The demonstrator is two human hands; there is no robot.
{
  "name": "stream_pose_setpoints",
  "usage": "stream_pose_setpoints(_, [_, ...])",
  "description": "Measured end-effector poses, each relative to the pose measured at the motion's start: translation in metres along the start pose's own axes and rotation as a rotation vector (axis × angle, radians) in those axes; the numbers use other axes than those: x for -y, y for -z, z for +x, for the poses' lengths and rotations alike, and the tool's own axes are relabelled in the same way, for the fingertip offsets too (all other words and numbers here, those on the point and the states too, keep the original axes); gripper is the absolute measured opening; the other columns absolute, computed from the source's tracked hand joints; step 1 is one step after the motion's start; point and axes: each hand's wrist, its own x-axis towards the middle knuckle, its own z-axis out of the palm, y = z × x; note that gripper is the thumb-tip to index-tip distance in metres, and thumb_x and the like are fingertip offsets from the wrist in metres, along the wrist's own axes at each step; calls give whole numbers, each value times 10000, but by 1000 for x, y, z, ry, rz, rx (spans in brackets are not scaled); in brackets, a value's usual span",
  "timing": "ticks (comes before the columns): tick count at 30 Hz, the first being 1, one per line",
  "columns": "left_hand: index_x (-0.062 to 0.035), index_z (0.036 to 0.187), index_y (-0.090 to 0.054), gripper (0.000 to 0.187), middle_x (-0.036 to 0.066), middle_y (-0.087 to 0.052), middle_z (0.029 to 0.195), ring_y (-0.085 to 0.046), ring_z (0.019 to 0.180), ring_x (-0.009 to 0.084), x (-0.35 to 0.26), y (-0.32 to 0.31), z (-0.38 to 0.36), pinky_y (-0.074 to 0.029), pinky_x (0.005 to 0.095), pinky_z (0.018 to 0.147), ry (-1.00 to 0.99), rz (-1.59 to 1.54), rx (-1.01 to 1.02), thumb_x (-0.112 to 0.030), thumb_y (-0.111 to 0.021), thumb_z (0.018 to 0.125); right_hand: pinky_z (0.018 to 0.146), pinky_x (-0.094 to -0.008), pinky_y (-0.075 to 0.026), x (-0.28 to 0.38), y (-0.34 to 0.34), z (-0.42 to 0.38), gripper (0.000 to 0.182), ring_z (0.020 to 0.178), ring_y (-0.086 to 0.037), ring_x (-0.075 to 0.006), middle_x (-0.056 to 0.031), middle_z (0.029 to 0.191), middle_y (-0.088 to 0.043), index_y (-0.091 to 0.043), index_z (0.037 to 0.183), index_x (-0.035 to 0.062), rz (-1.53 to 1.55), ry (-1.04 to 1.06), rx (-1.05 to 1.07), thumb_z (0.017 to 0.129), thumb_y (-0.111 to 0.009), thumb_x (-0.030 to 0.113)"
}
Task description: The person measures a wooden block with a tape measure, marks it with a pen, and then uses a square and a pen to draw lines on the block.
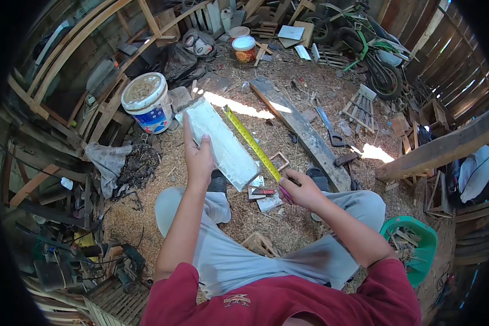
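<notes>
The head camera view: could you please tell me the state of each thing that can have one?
Yellow tape measure, drawn out, in right hand
White rectangular slab, tilted, in left hand
Large blue and white bucket, upright
Small orange and white bucket, upright
Green plastic tub, open, holding wood scraps
Black-handled metal handsaw, lying flat

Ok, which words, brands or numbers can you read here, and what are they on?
No text reads clearly.
Yellow measuring tape in the right hand: markings too small.
Large bucket: blue label, blurred.
Smaller bucket: orange-red label, too small.
Red shirt: chest emblem, no readable letters.
</notes>
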Motion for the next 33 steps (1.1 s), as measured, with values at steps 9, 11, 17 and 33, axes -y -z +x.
stream_pose_setpoints(9, [-76, 1665, 63, 940, 232, -320, 1633, -422, 1446, 291, 16, -14, -11, -316, 368, 1200, 173, 15, -22, 66, -542, 959, 501, -278, -463, -16, -12, 11, 225, 585, -609, -115, -72, 750, -681, -553, 913, 42, 48, 9, -12, 1052, -548, 219])
stream_pose_setpoints(11, [-51, 1646, -58, 838, 204, -415, 1555, -479, 1384, 269, 16, -16, -14, -355, 368, 1167, 183, -52, 48, 50, -542, 969, 509, -276, -463, -14, -13, 10, 224, 591, -608, -113, -67, 744, -677, -556, 910, 41, 55, 24, -26, 1049, -549, 216])
stream_pose_setpoints(17, [-21, 1471, -364, 496, 135, -586, 1343, -590, 1212, 213, 16, -28, -23, -451, 366, 1072, 223, -68, 118, -25, -544, 1009, 549, -290, -478, -18, -11, 11, 243, 598, -601, -113, -54, 730, -664, -562, 890, 30, -62, 83, -160, 1044, -547, 216])
stream_pose_setpoints(33, [-118, 1403, -478, 331, 54, -603, 1320, -594, 1228, 187, 25, -28, -22, -474, 378, 1043, 378, -463, -18, -273, -431, 1115, 628, -293, -492, -21, -18, 3, 202, 667, -631, -112, -54, 735, -685, -593, 944, 18, -407, 413, -331, 1032, -580, 199])
